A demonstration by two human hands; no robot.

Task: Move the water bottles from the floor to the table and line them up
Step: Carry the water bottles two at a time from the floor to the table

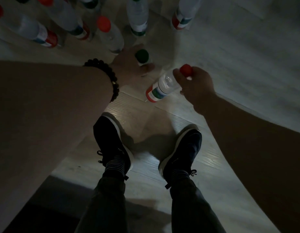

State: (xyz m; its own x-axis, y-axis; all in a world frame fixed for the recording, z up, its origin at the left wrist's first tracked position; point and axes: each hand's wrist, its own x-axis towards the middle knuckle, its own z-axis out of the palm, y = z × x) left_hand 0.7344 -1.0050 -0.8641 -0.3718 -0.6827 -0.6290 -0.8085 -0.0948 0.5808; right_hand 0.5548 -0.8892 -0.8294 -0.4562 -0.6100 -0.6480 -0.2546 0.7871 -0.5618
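Head view, right hand point(194, 85) gripping red-capped bottle point(164, 84), left hand point(127, 67) gripping green-capped bottle point(142, 55)

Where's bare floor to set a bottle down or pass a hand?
Bare floor right of the right hand and its red-cap bottle, below the top-right bottle. A smaller patch between the shoes and the red-cap bottle. Crowded top left: standing bottles packed close, left hand gripping the green-cap bottle at their edge.

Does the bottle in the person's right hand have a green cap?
No: the right hand grips a bottle whose cap is red; the green-capped bottle is in the left hand.
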